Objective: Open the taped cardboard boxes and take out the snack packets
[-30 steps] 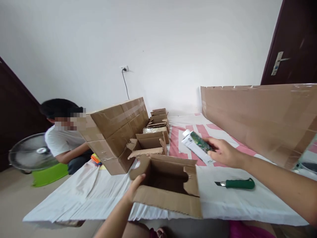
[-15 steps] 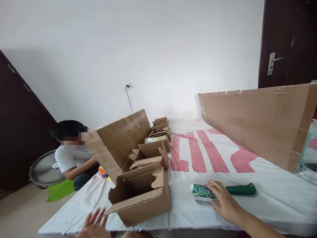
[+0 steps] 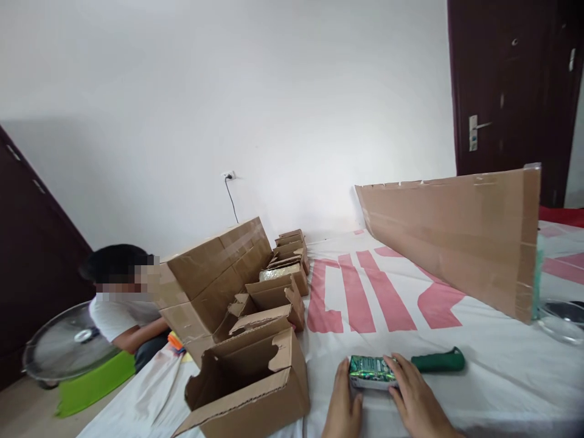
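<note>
our left hand (image 3: 343,398) had quit the open box (image 3: 264,401) for the green carton (image 3: 371,372), lying at the box's three o'clock; its loosely open fingers met one end while our right hand (image 3: 414,395) curled around the other, seemingly steadying it two-handed.

On my feed the small green-and-white rectangular carton (image 3: 371,368) has a glossy, foil-like sheen, while the long dark-green handle (image 3: 437,361) looks like matt plastic. I see dull cardboard with rough edges on the open brown box (image 3: 258,406), and wrinkled, matt cloth in the white sheet with pinkish-red lettering (image 3: 329,351).
</note>
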Demonstrator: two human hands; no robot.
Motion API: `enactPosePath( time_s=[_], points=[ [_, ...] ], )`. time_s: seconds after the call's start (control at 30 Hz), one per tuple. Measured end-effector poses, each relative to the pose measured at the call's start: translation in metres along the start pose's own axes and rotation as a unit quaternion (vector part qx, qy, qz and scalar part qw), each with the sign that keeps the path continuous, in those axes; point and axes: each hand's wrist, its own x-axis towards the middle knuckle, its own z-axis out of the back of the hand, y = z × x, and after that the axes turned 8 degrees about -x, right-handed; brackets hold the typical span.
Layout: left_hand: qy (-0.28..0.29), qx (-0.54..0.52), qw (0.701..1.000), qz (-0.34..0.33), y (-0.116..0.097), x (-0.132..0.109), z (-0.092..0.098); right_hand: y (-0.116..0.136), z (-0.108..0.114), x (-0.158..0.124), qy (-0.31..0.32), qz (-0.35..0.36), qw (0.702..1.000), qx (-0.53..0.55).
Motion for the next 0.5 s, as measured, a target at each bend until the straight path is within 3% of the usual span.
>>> enactPosePath(
  time_s=[0.13,0.23,0.33,0.4,0.5],
  points=[
    [-0.065,-0.011,0.997,-0.034,-0.020,0.051,-0.019,0.001,0.017,0.040,0.049,-0.007,0.999,0.007],
    [-0.099,-0.015,0.994,-0.041,-0.041,0.101,-0.022,-0.005,0.025,0.105,0.088,-0.047,0.995,0.003],
    [-0.128,-0.011,0.991,-0.027,-0.055,0.149,-0.020,-0.013,0.017,0.168,0.103,-0.063,0.993,-0.004],
    [-0.130,-0.005,0.991,-0.011,-0.058,0.168,-0.016,-0.018,0.007,0.193,0.114,-0.071,0.991,-0.012],
    [-0.107,0.009,0.994,0.010,-0.054,0.177,-0.010,-0.022,-0.006,0.201,0.135,-0.078,0.988,-0.025]
  ],
)
